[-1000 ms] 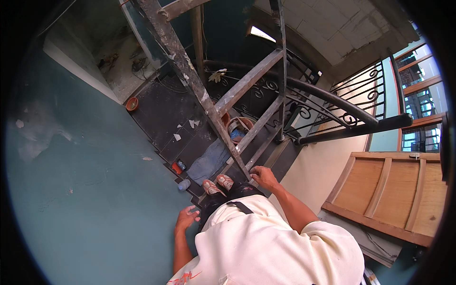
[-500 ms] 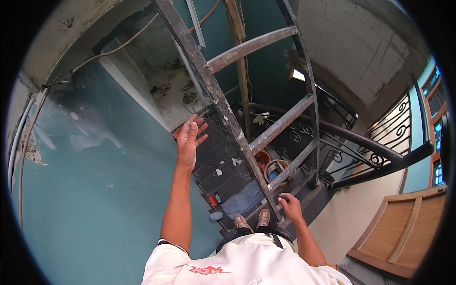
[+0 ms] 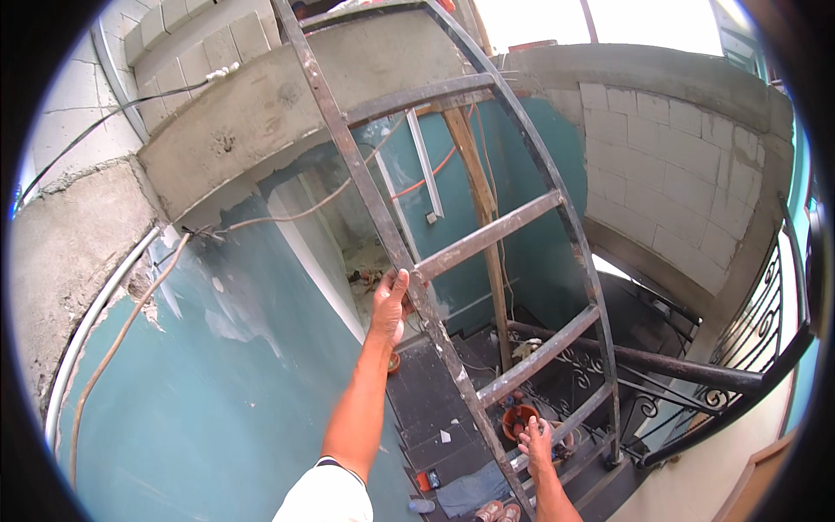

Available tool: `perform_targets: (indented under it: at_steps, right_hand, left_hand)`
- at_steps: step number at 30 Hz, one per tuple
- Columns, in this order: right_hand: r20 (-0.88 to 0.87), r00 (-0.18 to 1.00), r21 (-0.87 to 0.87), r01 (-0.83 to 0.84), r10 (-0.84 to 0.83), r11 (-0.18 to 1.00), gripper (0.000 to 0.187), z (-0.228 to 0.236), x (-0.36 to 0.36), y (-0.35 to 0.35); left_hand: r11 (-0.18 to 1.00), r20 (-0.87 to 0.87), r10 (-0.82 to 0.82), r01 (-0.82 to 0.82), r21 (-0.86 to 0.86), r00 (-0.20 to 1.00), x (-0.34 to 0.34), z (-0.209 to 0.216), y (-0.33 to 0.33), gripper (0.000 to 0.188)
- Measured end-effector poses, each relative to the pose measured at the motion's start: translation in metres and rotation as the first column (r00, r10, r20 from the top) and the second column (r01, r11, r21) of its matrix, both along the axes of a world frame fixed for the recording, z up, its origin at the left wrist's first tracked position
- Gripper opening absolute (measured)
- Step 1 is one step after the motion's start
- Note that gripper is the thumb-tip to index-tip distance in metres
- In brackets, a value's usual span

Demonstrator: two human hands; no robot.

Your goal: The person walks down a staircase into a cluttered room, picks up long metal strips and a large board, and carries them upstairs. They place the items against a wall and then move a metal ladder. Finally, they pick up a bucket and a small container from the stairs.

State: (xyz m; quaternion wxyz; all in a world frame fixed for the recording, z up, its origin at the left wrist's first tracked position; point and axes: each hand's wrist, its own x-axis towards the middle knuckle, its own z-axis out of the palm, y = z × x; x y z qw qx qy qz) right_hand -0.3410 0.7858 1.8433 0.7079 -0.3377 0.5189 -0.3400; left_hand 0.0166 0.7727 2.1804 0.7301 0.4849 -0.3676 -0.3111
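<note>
A paint-spattered metal ladder (image 3: 487, 242) with a curved right rail rises in front of me. My left hand (image 3: 389, 311) is at its left rail beside a middle rung, thumb on the near side and fingers curled round behind, partly hidden. Lower down, my right hand (image 3: 537, 445) is raised in front of the bottom rungs with its fingers apart and nothing seen in them. An orange bucket (image 3: 519, 421) stands behind the ladder just beyond that hand. At the ladder's foot, a blue-grey cloth (image 3: 474, 491) lies on the dark tiles near my shoes.
A teal wall (image 3: 226, 383) runs along my left, with a loose cable (image 3: 113, 357) and a pale pipe. Behind the ladder stands a wooden post (image 3: 477, 165). Black railings (image 3: 696, 378) border the stairs on the right. A concrete beam (image 3: 261, 113) crosses above.
The view has tilted upward, showing more of the ladder's top and the beam. My left hand has gone from free in the air to the left rail; my right hand has risen toward the lower rungs.
</note>
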Motion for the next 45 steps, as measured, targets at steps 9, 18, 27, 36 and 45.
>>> perform_targets:
  at_steps: [9,18,27,36,45]
  right_hand:
    - [0.518,0.855,0.111,-0.106,0.034,0.988,0.084,0.035,0.065,-0.017]
    - [0.293,0.955,-0.123,0.093,-0.053,0.988,0.094,0.098,0.11,-0.021]
    - [-0.409,0.813,-0.899,-0.282,-0.415,0.334,0.081,0.221,0.128,0.057]
    - [-0.305,0.658,-0.951,-0.181,-0.688,0.249,0.094,0.245,0.176,0.057]
    - [-0.316,0.381,-0.942,-0.013,-0.869,0.336,0.098,0.252,0.194,0.055]
  left_hand:
    - [0.994,-0.081,0.108,-0.108,-0.001,0.991,-0.008,0.009,-0.016,0.048]
    - [0.999,-0.112,0.026,-0.031,-0.045,0.993,-0.005,0.027,-0.022,0.042]
    - [0.963,-0.028,-0.211,0.203,-0.178,0.977,-0.009,0.046,-0.012,0.127]
    - [0.494,0.105,-0.774,0.698,-0.518,0.625,0.025,0.038,-0.081,0.124]
    - [0.38,0.308,-0.847,0.898,-0.22,0.434,-0.097,-0.013,-0.33,0.09]
